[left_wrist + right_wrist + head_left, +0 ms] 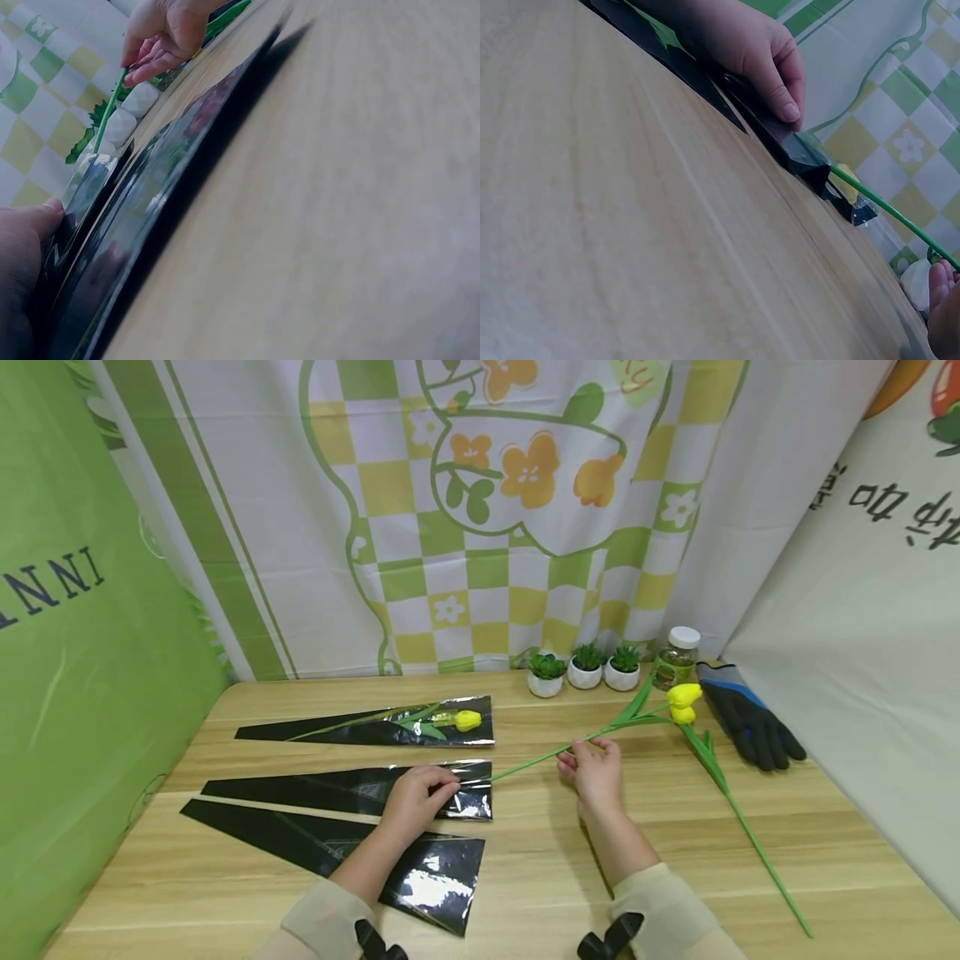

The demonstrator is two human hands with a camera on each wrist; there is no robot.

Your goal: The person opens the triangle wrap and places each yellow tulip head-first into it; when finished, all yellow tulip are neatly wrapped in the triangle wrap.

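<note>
Head view: While the left hand (416, 797) is pinching the open wide end of the middle sleeve (352, 789) on the table (675, 852), our right hand (596, 768) is pinching the tulip (684, 695) by its stem, whose tip is reaching the sleeve mouth. We are judging that the mouth should be kept lifted and the stem fed in straight and low.
Left wrist view: We are seeing the thumb (37, 221) pressing the sleeve's edge, fingers hidden; the right hand's fingers (154, 64) are curling round the stem (109, 112).
Right wrist view: The left hand's fingers (780, 90) are curling down onto the film, wrist low over the table; the stem is running just into the mouth.
Elsewhere: A filled sleeve (405, 725), a spare sleeve (352, 856), a second tulip (686, 717), pots (585, 670), a jar (677, 656) and a glove (750, 722) are lying about.
</note>
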